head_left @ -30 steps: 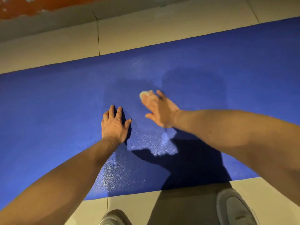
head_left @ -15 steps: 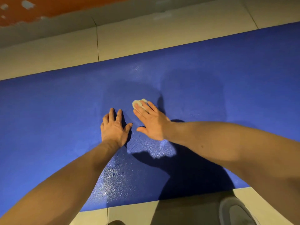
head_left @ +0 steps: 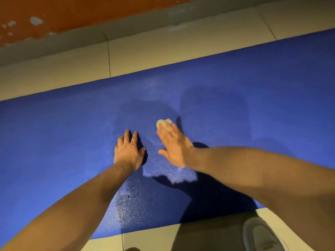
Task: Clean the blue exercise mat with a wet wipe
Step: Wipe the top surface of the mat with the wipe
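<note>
The blue exercise mat [head_left: 54,142] lay across the tiled floor [head_left: 163,51]. The left hand [head_left: 129,151] rested flat on it, fingers straight, holding nothing. Just beside it at 3 o'clock, the right hand [head_left: 174,145] pressed a bunched wet wipe [head_left: 164,123] onto the mat under straight fingers. The wipe showed at that hand's 11 o'clock. A pale shoe [head_left: 262,236] stood on the floor at 5 o'clock.

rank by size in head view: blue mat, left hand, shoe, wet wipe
1. blue mat
2. left hand and shoe: alike, shoe nearer and cropped, unranked
3. wet wipe, partly under right hand
</note>
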Motion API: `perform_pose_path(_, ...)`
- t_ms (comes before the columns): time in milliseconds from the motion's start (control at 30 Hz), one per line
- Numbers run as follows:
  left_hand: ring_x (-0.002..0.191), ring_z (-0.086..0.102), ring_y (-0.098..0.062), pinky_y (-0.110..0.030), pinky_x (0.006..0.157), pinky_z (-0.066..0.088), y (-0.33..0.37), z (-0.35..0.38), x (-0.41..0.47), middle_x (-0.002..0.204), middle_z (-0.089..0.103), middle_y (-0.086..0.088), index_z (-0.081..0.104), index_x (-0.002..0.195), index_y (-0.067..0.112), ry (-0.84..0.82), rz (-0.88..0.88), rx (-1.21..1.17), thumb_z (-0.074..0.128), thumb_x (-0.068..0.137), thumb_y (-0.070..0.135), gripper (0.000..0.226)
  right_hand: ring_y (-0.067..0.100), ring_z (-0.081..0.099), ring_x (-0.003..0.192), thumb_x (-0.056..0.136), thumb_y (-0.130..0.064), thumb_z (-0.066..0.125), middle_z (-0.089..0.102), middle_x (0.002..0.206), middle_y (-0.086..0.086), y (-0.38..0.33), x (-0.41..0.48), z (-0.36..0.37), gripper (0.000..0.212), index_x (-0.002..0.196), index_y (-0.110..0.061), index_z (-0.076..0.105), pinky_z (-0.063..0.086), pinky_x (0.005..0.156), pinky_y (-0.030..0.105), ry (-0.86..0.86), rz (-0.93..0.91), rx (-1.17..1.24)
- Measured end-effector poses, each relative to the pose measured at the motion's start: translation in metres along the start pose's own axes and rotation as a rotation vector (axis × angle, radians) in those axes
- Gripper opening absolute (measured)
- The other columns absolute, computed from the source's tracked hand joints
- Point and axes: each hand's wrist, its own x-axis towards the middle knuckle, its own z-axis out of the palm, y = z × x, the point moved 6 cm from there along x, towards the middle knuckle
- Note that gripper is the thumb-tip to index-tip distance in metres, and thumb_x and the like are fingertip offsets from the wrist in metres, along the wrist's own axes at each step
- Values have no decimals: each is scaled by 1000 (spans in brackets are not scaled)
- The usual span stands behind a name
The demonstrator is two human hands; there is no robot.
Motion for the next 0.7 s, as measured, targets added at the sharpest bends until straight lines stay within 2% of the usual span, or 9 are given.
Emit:
perform_pose_path(67, 148, 11, -33, -47, 118, 23, 2, 1, -4, 166, 3, -7, 12, 160, 21, -27, 4, 3, 44, 101, 48, 72, 37, -23, 151, 105, -54, 26, -19, 166, 15, -19, -13, 6, 78, 159, -8, -6, -5, 124, 51, -48, -66, -10)
perform_pose_path(133, 146, 14, -33, -47, 117, 24, 4, 0, -7, 166, 6, -6, 15, 159, 21, -45, 10, -2, 46, 101, 46, 71, 33, -21, 153, 105, -45, 36, -17, 168, 9, -22, -16, -3, 76, 162, -11, -1, -6, 125, 47, -62, -93, 124)
perform_pose_path(233, 144, 19, -32, -45, 116, 26, 8, -4, -13, 165, 14, -5, 24, 157, 19, -25, 33, -70, 52, 99, 40, 68, 27, 7, 156, 100, -19, 53, 12, 169, 6, -12, -19, -33, 69, 160, -9, 21, 5, 126, 38, 39, -81, 473)
perform_pose_path(333, 141, 25, -30, -44, 116, 28, 19, -8, -22, 162, 24, -3, 34, 154, 18, 10, 90, -191, 58, 96, 34, 64, 27, 38, 144, 97, -2, 52, 46, 154, 10, -5, -34, -46, 54, 150, -6, 44, 25, 121, 34, 139, 65, 796)
perform_pose_path(400, 140, 29, -29, -43, 116, 30, 28, -11, -30, 159, 32, -1, 40, 151, 18, 23, 126, -292, 62, 94, 30, 62, 25, 54, 133, 99, 3, 48, 61, 140, 12, -3, -46, -43, 45, 143, -4, 53, 37, 116, 34, 114, 165, 1015)
perform_pose_path(467, 136, 37, -26, -37, 115, 33, 38, -18, -40, 151, 43, -1, 46, 147, 19, 37, 159, -384, 64, 93, 23, 57, 19, 61, 125, 102, -1, 45, 67, 131, 9, -3, -58, -41, 38, 138, -8, 56, 43, 111, 31, 34, 240, 1124)
perform_pose_path(533, 125, 51, -19, -23, 104, 41, 49, -26, -51, 134, 57, 1, 55, 137, 20, 15, 148, -523, 63, 92, 14, 46, 20, 67, 112, 104, -9, 45, 72, 117, 6, -3, -65, -44, 27, 125, -14, 61, 51, 101, 38, 31, 272, 1136)
perform_pose_path(600, 101, 61, -7, -5, 81, 42, 60, -31, -66, 111, 65, 9, 62, 119, 23, -44, 109, -643, 59, 93, 9, 30, 22, 65, 98, 103, -12, 46, 69, 107, 4, -2, -71, -53, 22, 119, -15, 60, 54, 88, 37, 63, 309, 1125)
perform_pose_path(700, 83, 64, -9, -7, 66, 42, 71, -36, -84, 92, 71, 9, 67, 105, 17, -82, 78, -744, 60, 95, 15, 13, 21, 59, 92, 102, -5, 43, 64, 106, 6, 0, -84, -66, 21, 118, -9, 55, 49, 66, 14, 41, 391, 1215)
